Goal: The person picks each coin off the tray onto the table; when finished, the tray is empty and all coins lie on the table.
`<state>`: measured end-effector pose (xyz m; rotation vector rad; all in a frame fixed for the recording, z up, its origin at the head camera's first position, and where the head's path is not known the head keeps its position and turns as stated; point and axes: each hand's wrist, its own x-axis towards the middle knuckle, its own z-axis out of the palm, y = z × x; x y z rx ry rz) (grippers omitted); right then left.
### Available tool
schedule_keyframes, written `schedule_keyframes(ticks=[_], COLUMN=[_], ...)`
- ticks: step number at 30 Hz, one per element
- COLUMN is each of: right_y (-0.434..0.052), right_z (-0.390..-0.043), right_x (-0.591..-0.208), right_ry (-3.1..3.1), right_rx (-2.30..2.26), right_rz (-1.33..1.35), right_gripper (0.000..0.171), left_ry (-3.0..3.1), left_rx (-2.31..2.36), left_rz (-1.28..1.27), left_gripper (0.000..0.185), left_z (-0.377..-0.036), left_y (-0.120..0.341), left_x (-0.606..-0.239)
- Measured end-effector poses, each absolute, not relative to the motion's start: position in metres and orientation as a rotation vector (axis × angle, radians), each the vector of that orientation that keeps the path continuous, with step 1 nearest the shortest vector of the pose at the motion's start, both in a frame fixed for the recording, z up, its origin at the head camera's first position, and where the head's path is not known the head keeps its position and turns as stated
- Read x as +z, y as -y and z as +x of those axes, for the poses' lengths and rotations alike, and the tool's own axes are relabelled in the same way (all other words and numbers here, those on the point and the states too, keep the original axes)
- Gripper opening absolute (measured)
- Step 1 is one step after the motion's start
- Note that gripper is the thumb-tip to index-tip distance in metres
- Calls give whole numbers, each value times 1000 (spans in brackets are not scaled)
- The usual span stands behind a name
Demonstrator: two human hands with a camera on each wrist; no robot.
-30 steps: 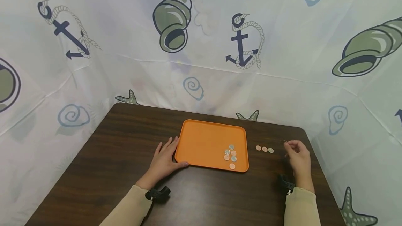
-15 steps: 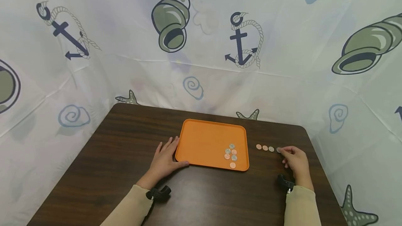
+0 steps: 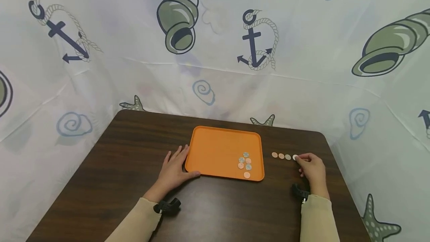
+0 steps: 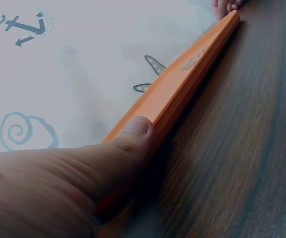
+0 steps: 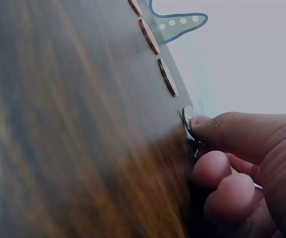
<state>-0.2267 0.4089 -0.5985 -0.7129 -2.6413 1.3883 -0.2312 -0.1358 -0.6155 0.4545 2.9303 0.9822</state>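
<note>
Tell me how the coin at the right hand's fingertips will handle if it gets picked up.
The coin looks thin and rigid, probably light. Lying nearly flat on the smooth table, it likely resists pinching and slides first. The right hand has it tilted on edge, so it might roll.

I see beige sleeves (image 3: 141, 221) on both arms, a black camera mount (image 3: 167, 207) strapped at each wrist.

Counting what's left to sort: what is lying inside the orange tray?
Inside the orange tray, six coins lie clustered near its front right corner, some copper, some silver. Nothing covers them; the left hand touches only the tray's left edge.
</note>
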Motion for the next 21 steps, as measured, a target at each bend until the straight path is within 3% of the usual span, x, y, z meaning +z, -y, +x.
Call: schedule_keyframes(ticks=[12, 21], right_y=[-407, -413], right_z=[-225, -227], right_x=[-595, -601], right_ry=[2663, 2411], right_rx=[1396, 1637], right_rz=[-683, -728], right_gripper=[32, 47], left_ry=[-2932, -2937], left_rx=[997, 965], left_rz=[452, 460], left_gripper=[121, 121], left_z=[-230, -232], left_y=[136, 137], left_x=[-617, -616])
